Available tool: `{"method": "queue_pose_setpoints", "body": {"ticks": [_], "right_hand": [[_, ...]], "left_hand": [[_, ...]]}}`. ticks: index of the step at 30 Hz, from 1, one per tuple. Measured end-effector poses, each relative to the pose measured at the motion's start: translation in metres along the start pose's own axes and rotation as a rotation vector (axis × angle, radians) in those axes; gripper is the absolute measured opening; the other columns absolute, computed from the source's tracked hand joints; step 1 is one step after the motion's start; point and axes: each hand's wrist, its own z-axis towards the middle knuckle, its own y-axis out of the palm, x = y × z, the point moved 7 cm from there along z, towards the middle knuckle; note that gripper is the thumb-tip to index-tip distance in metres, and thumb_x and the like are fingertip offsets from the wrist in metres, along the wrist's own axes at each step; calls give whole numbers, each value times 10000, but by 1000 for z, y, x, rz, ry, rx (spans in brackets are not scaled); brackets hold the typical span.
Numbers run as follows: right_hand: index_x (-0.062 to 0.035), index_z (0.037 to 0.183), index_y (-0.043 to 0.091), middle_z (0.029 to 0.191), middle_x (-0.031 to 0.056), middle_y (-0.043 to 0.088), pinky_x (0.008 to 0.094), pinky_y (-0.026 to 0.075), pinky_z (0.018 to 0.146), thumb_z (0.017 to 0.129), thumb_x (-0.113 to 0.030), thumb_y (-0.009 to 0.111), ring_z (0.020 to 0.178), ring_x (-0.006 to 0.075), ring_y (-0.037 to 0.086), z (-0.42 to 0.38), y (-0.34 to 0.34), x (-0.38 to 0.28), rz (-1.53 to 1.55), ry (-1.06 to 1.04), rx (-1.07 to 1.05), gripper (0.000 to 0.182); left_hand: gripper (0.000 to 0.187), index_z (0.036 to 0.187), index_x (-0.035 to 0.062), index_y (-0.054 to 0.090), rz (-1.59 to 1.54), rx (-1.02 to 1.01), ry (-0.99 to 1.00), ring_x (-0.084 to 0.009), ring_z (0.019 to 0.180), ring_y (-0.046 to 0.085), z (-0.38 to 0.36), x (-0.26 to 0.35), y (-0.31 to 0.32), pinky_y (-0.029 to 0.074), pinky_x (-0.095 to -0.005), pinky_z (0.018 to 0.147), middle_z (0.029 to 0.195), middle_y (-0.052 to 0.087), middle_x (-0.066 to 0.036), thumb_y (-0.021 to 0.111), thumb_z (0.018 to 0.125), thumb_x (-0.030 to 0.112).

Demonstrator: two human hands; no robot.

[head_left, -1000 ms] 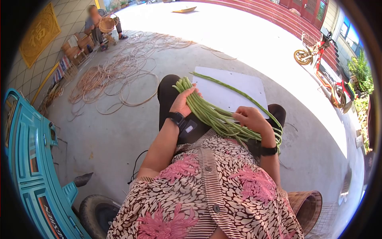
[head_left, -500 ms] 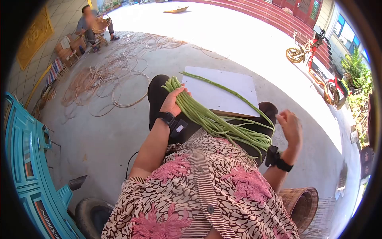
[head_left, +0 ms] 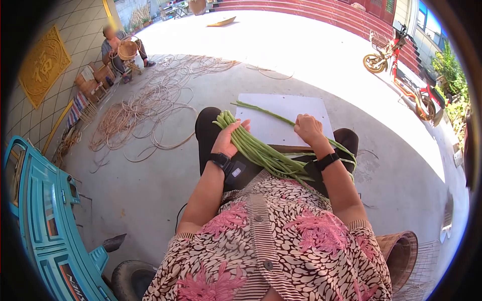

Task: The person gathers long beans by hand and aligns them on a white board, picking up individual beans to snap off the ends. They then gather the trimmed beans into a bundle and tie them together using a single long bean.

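Observation:
A bundle of long green beans (head_left: 261,155) lies across my lap, its upper left end in my left hand (head_left: 227,140), whose fingers are wrapped round it. My right hand (head_left: 309,129) is closed over the white board (head_left: 281,104), at a single long bean (head_left: 263,111) that stretches left across the board. The fingertips are hidden, but the bean runs into the fist. More bean ends hang to the right beneath my right forearm.
Coiled canes (head_left: 145,110) lie on the floor at left, near a seated person (head_left: 116,50) holding a basket. A teal vehicle (head_left: 50,215) stands at lower left, a wicker basket (head_left: 401,256) at lower right, and a red electric bike (head_left: 401,80) at upper right.
My right hand has moved left from beyond the right knee to the single bean over the board and closed. My left hand still holds the bundle. The view has shifted slightly.

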Motion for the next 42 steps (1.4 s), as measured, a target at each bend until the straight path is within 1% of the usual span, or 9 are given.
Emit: {"method": "queue_pose_setpoints", "body": {"ticks": [3,6,9,11,14,18,24,33,42], "right_hand": [[-38,961,604,867,113,682,420,489,734,836,-246,574,804,277,660,-12,-8,-6,66,6,-6,244],[-34,929,586,744,60,658,343,480,641,861,-225,562,658,188,626,-27,-18,-19,646,70,-109,205],[-30,940,552,729,20,629,238,430,523,908,-218,570,616,56,538,-58,-44,-70,930,-207,-330,191],[-29,947,553,720,8,626,237,422,521,906,-216,581,609,54,521,-73,-46,-86,908,-277,-429,193],[-24,945,554,705,1,624,239,415,515,900,-211,587,596,57,506,-91,-49,-91,824,-327,-503,196],[-18,926,558,690,5,625,239,417,516,888,-203,587,587,67,508,-109,-58,-85,709,-365,-502,191],[-8,912,560,699,23,644,248,432,498,877,-195,592,570,77,528,-113,-57,-64,669,-272,-445,193],[-6,957,545,728,45,666,223,472,494,894,-164,575,556,89,592,-119,-40,-56,767,-123,-588,173],[-10,984,524,768,41,667,220,473,496,937,-178,530,558,91,609,-115,-34,-64,819,-170,-580,174]], "left_hand": [[317,1205,12,412,18,10,-26,-309,1078,591,1,-1,0,504,-436,924,1209,587,-221,553,933,94],[346,1229,-11,405,30,19,-76,-319,1086,593,-2,-1,8,505,-448,929,1180,594,-227,550,935,100],[355,1234,-45,426,31,4,-151,-321,1097,593,-5,-7,12,503,-459,938,1153,600,-229,543,937,111],[359,1231,-68,447,-1,-123,-203,-317,1101,593,4,-11,7,502,-463,943,1140,601,-232,539,937,117],[347,1209,-87,479,-3,-44,-142,-318,1106,590,-8,-6,17,496,-468,952,1143,604,-220,528,941,128],[418,1303,-55,388,-55,-87,-111,-334,1132,583,-1,-7,10,497,-475,957,1257,566,-217,522,940,104],[435,1329,-45,380,-50,-93,-47,-322,1198,534,-9,-1,21,468,-473,994,1307,542,-190,508,937,94],[424,1321,-7,408,-25,-123,0,-299,1169,544,-14,5,26,495,-451,954,1319,539,-134,528,925,89],[471,1342,33,396,3,-147,22,-310,1182,537,-13,6,24,496,-470,945,1308,542,-125,562,903,70]]}}
